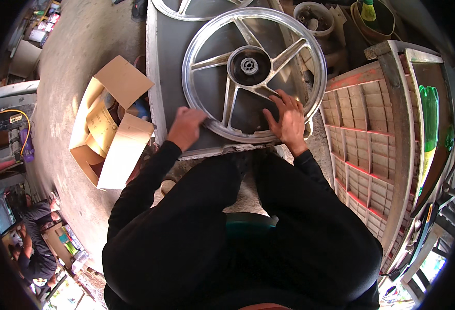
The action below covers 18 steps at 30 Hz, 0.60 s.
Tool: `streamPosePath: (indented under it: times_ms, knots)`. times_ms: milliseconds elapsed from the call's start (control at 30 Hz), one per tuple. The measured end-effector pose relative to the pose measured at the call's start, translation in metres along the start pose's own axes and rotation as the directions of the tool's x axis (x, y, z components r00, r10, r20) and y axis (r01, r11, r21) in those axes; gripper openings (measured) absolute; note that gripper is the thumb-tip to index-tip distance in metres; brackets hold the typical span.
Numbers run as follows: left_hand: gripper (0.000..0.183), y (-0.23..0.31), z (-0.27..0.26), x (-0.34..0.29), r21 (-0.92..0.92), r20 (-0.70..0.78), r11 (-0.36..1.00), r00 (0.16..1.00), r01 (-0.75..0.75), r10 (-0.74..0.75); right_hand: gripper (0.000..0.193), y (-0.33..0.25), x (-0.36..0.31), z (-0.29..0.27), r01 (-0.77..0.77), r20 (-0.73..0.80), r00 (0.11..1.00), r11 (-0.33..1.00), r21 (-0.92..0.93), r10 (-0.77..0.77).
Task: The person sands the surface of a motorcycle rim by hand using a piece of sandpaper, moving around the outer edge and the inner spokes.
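Daylit, glare on box flap (120, 155) & wheel (230, 106), fisheye bend, blk vignette, blown-out bkgd (433, 264) low R

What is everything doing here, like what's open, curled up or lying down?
Near wheel: lying on its side, bare metal
Far wheel: partly out of view
Cardboard box: open, things inside
Round tub: open, things inside
Left hand: curled, grip unclear
Right hand: fingers spread, at the near wheel

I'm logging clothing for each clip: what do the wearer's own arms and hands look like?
The left sleeve and right sleeve are long, plain black and reach about the wrists, with no markings or cables visible. The left hand and right hand wear no gloves.
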<state>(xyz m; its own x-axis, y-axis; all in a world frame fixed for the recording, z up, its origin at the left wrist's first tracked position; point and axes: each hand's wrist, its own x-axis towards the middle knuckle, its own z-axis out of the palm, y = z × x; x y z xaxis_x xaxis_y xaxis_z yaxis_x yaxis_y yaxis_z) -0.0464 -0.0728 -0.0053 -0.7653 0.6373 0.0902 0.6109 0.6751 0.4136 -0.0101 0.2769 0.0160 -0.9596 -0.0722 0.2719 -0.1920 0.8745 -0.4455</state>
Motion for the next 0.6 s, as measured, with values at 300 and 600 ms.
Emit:
streamPosePath:
  times_ms: [300, 600]
  knots:
    - [0.040, -0.007, -0.003, 0.001, -0.036, 0.024, 0.999, 0.999, 0.041, -0.040, 0.039, -0.005, 0.001, -0.002, -0.032, -0.023, 0.999, 0.999, 0.034, 0.033]
    - [0.045, -0.006, 0.003, -0.003, -0.085, -0.028, 0.996, 0.999, -0.022, 0.020, 0.028, -0.001, 0.002, -0.001, -0.037, -0.060, 0.997, 0.987, 0.158, 0.047]
